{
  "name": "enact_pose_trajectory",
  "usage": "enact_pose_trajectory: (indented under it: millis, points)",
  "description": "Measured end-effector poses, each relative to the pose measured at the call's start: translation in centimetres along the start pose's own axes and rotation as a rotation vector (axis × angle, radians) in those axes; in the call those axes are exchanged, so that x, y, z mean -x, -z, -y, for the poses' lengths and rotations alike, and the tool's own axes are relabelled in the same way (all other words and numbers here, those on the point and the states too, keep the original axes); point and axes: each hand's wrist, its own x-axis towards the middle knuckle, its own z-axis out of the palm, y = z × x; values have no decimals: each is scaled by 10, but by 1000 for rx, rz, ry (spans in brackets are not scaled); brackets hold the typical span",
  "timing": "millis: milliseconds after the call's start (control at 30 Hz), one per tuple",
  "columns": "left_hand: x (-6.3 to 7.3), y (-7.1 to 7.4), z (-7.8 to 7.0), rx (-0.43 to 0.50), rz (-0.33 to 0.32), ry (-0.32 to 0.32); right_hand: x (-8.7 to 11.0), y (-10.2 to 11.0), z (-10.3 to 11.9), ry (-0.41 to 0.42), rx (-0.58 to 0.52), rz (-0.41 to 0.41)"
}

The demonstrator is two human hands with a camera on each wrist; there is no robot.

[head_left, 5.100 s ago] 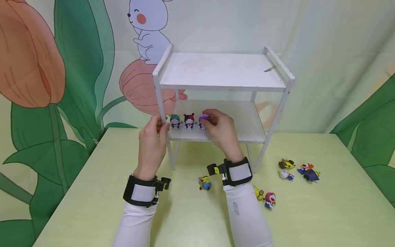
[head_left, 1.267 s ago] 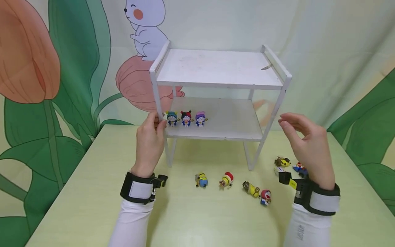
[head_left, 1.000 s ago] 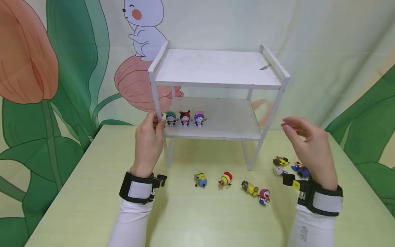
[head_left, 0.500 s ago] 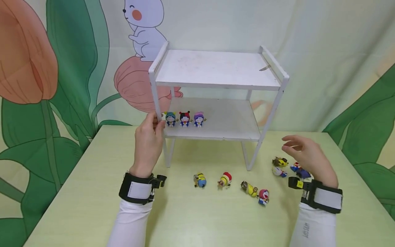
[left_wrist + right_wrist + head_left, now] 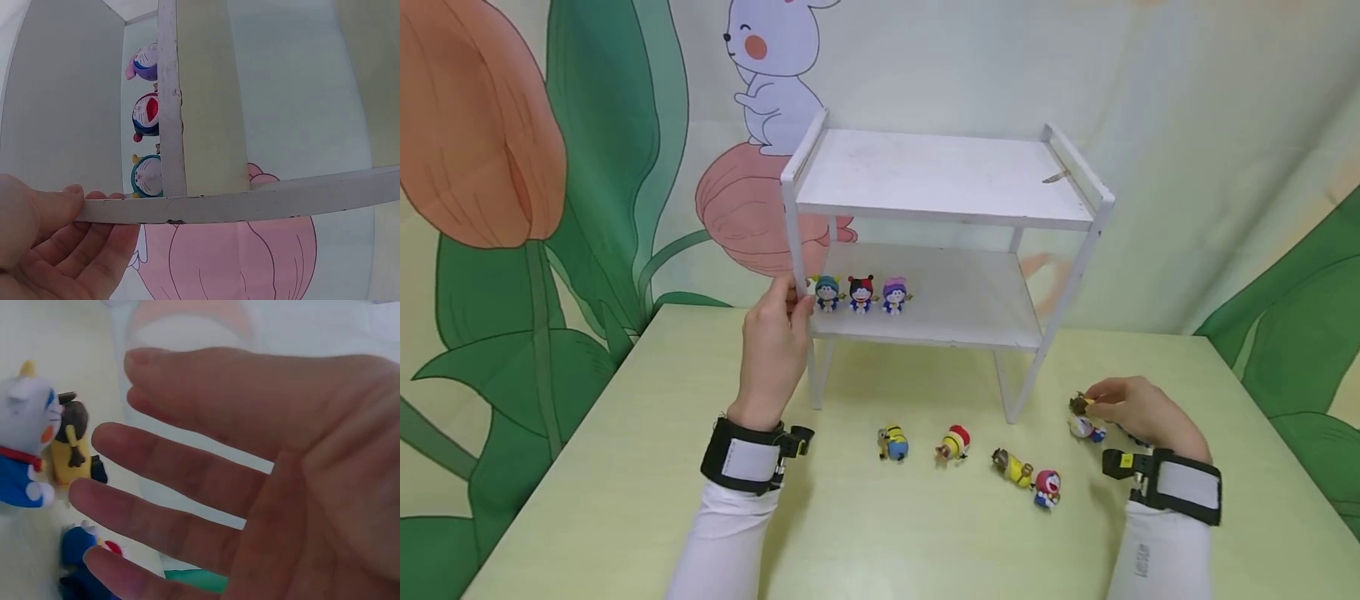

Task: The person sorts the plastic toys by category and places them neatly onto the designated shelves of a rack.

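My left hand (image 5: 772, 354) pinches the left front post of a small white two-tier shelf (image 5: 936, 208); in the left wrist view, the thumb and fingers (image 5: 74, 199) lie on either side of that post. Three Doraemon figurines stand on the lower tier: teal-hatted (image 5: 827, 293), black-and-red-hatted (image 5: 861, 293) and purple-hatted (image 5: 894, 295). At the right, my right hand (image 5: 1150, 414) is low over the table by a yellow-and-brown Minion figurine (image 5: 1081, 403) and a white-and-blue Doraemon figurine (image 5: 1086, 428). In the right wrist view its fingers (image 5: 181, 462) are extended, holding nothing; the Minion figurine (image 5: 70, 447) lies beyond the fingertips.
On the table (image 5: 880, 533) in front of the shelf lie a blue-and-yellow Minion figurine (image 5: 894, 443), a red-hatted one (image 5: 954, 442), a brown-and-yellow one (image 5: 1013, 468) and a red-hooded Doraemon figurine (image 5: 1047, 488). Dark-blue figurines (image 5: 1135, 435) are partly hidden behind my right hand. A printed curtain hangs behind.
My right hand let go of the purple-hatted figurine on the lower tier, moved right, then lowered toward the figurines on the table. My left hand stays on the shelf post.
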Motion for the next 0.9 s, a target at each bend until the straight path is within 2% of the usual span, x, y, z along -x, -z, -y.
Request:
enact_pose_trajectory:
  millis: [333, 567, 900]
  points:
    - [2, -1, 2, 8, -10, -16, -10, -14, -9, -83, -61, 59]
    - [0, -2, 0, 7, -9, -21, -14, -18, -12, -43, -24, 94]
    - [0, -3, -2, 6, -4, -8, -19, -22, -7, -56, 48, 125]
